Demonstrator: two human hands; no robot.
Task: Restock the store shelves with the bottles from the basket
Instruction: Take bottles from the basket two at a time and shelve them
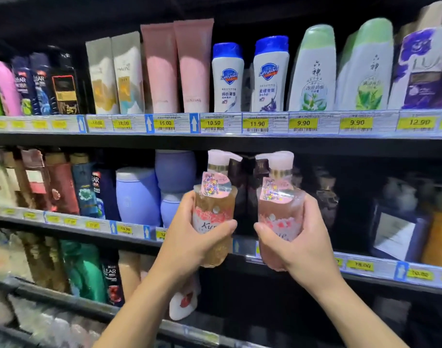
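My left hand (190,237) grips an amber bottle (213,200) with a pale pink cap and a pink sticker. My right hand (297,242) grips a pink bottle (280,204) of the same shape. Both are held upright, side by side, in front of the middle shelf (365,268), just before a dark gap where dark bottles (250,179) stand behind them. The basket is out of view.
The top shelf (220,136) holds tubes and white, blue-capped and green-capped bottles above yellow price tags. Lavender bottles (149,194) stand left of my hands, dark and amber pump bottles (415,222) to the right. More bottles fill the lower shelf (84,270).
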